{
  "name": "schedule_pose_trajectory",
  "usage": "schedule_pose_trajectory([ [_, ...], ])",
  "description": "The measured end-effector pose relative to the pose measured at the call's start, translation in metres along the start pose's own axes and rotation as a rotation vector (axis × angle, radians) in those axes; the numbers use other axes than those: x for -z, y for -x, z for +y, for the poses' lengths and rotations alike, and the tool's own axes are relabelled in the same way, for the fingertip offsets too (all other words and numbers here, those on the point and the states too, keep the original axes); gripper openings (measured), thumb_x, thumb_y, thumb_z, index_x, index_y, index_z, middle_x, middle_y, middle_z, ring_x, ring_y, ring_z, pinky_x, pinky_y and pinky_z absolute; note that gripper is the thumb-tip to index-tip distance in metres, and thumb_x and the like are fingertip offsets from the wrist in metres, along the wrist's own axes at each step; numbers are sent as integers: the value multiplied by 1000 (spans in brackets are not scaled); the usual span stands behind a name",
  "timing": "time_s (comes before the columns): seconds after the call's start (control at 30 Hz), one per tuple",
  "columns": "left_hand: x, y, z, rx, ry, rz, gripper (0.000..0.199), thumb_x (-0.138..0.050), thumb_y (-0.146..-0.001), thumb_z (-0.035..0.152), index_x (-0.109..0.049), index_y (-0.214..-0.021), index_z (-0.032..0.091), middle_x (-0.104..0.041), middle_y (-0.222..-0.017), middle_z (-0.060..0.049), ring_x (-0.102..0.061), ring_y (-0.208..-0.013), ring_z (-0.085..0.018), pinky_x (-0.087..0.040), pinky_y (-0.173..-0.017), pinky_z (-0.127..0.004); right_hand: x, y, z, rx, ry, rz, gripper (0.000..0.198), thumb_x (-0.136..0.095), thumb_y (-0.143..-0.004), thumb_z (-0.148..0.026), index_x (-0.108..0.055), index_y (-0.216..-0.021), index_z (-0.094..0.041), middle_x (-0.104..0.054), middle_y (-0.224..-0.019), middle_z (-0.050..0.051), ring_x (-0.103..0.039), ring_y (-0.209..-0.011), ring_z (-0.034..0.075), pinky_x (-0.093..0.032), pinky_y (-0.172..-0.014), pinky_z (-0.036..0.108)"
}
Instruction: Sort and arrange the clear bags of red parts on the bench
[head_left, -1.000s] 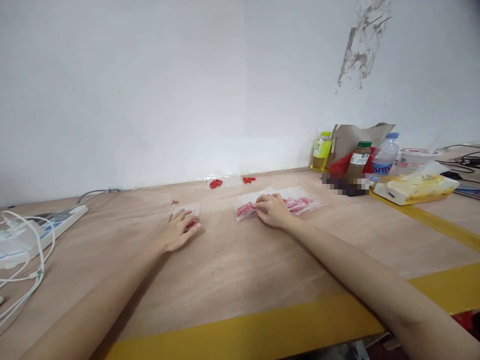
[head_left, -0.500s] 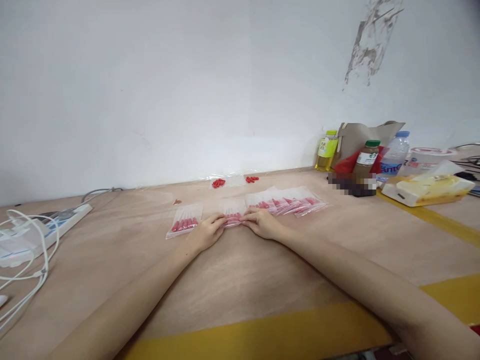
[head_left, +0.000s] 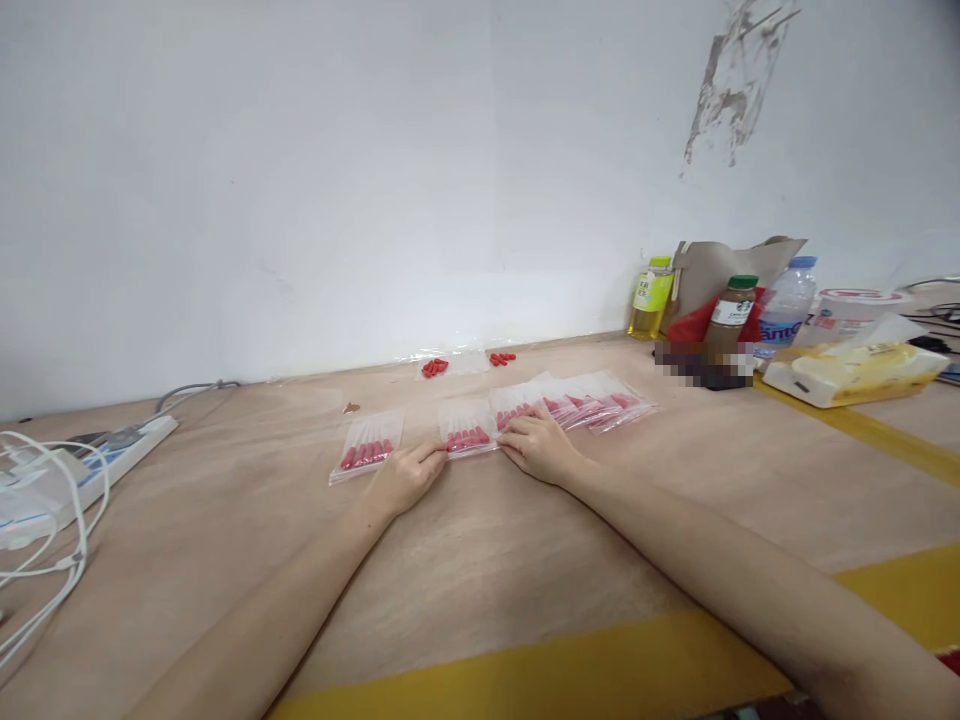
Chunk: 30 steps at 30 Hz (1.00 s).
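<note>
More of the middle plastic bag [head_left: 466, 427] is exposed than before between left hand [head_left: 407, 478] and right hand [head_left: 543, 447], fingers curled; pinching cannot be confirmed.

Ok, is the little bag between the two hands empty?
No, red pieces show through the clear little bag lying between the left hand and the right hand.
</note>
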<state>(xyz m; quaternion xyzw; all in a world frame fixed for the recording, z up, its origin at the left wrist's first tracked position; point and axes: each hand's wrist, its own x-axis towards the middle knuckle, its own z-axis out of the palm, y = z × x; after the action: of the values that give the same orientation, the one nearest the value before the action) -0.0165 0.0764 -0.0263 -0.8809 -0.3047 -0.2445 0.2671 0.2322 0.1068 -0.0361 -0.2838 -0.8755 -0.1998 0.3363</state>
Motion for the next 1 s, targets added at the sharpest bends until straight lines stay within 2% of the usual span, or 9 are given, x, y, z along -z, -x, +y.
schedule_pose_trajectory([
  [0.23, -1, -1, 1, 46, -24, -82, 26, -34, -89, 20, -59, -84, 16, -63, -84, -7, -61, -73, -16, -51, -64, -27, 1, 0, 1, 60, 95, -4, 23, -44, -83, -18, -62, -70, -17, -60, -70, 3, -49, -68, 11, -26, -73, 29],
  [0.43, -3, -2, 0, 49, 5, -69, 26, -33, -90, 21, -59, -85, 16, -63, -81, -6, -61, -74, -15, -51, -66, -27, -2, -16, -13, 189, 123, 32, 18, -44, -83, -17, -60, -75, -18, -59, -75, 3, -46, -74, 13, -25, -71, 30],
  [0.6, -2, -1, -1, 37, 27, -74, 25, -33, -90, 20, -58, -87, 16, -63, -84, -5, -61, -75, -14, -49, -64, -24, -20, -38, -30, 275, 157, -24, 22, -42, -85, -16, -60, -72, -17, -59, -75, 3, -44, -73, 14, -25, -69, 32],
  [0.77, -1, 1, -2, -4, 2, -45, 24, -34, -90, 18, -58, -89, 15, -63, -88, -6, -60, -73, -14, -49, -63, -25, -33, -50, -36, 339, 137, -51, 24, -42, -84, -15, -59, -68, -17, -59, -77, 3, -44, -72, 14, -26, -68, 32],
  [1.0, 4, 1, 0, 35, -100, -26, 22, -39, -87, 16, -58, -78, 16, -64, -78, -4, -58, -66, -16, -46, -61, -27, -26, -49, -33, 410, 199, 25, 29, -35, -87, -12, -57, -69, -16, -56, -71, 2, -41, -68, 12, -25, -65, 31],
])
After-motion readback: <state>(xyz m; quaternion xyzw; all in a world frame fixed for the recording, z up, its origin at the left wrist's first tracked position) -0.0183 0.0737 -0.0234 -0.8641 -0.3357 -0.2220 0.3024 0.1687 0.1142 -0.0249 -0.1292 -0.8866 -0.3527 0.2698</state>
